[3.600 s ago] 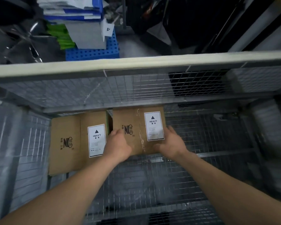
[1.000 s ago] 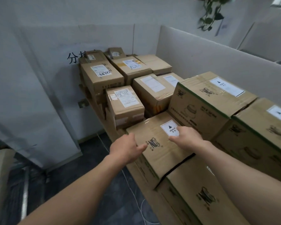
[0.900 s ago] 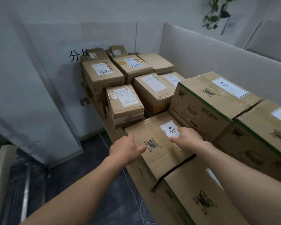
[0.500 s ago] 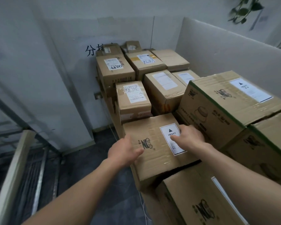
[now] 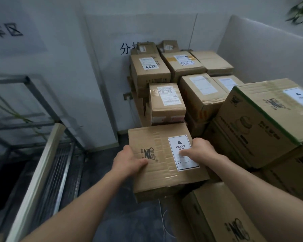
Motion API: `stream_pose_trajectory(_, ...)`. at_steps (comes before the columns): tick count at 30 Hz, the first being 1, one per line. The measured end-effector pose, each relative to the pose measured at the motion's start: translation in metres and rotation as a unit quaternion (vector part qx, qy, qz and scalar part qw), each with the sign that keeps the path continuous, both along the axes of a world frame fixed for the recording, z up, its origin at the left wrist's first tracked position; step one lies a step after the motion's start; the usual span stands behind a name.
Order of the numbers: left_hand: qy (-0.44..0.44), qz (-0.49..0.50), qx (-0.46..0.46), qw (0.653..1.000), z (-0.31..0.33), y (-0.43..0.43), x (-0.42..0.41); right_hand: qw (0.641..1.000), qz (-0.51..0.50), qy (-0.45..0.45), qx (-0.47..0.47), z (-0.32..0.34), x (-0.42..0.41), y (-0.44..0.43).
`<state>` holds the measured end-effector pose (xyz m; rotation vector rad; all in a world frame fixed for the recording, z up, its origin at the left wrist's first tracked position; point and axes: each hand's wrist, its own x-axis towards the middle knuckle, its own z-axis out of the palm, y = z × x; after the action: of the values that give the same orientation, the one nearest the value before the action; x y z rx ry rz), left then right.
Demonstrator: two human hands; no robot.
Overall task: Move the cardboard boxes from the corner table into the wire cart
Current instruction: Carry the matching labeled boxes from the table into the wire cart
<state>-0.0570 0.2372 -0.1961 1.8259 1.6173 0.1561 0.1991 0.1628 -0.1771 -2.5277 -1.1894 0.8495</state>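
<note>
Slid since the previous frame, the box (image 5: 161, 154) now overhangs the left edge of the stack (image 5: 261, 119); we grip opposite sides with left hand (image 5: 128, 161) and right hand (image 5: 198, 151), sharing its weight before the cart (image 5: 42, 154).

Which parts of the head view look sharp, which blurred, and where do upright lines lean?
Head view: the HEAVY label on the held box reads sharp; the plant and the large right-hand box are smeared; the wall seam at left leans and curves.

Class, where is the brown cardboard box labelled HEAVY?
The brown cardboard box is centre in head view, held between left hand and right hand, grey wire cart to its left.
</note>
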Motion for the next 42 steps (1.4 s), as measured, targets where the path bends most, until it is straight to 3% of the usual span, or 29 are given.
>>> stream_pose_trajectory(30, -0.024, 0.165, -0.024, 0.986, 0.004, 0.107, -0.341, 0.985, 0.170, 0.006, -0.012, 0.003, -0.334, 0.164)
stream_pose_trajectory(42, -0.078, 0.316, -0.027, 0.945, 0.002, 0.109, -0.478, 0.945, 0.327, 0.021, 0.010, 0.008, -0.479, 0.257)
